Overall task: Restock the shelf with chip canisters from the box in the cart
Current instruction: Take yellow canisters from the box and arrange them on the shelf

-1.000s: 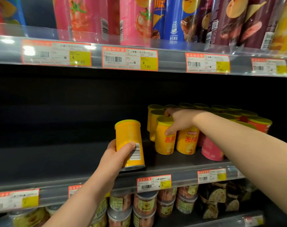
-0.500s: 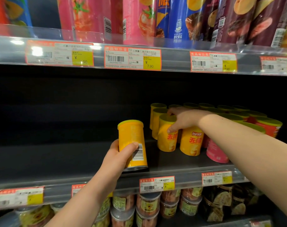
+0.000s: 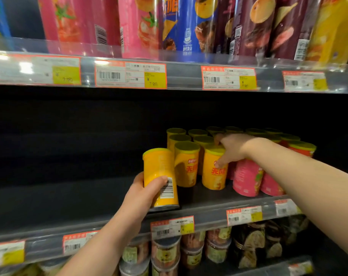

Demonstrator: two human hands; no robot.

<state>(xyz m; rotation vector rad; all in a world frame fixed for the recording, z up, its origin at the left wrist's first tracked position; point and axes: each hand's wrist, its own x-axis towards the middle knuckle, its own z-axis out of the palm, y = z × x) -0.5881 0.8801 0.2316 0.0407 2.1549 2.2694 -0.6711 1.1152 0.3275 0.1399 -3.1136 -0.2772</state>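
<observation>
Shelf [image 3: 205, 199] bears canisters [image 3: 186, 166]; left hand [image 3: 141, 196], right hand [image 3: 231, 148] grip one each.

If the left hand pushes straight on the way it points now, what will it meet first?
Probably the front yellow canister, just beyond the held canister in the left hand; depth is unclear.

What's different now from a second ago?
The left hand moved its yellow chip canister rightward, close to the front-left canister of the yellow row. The right hand shifted off that canister to grip its right neighbour. Left grip unchanged; pink canisters stayed.
</observation>
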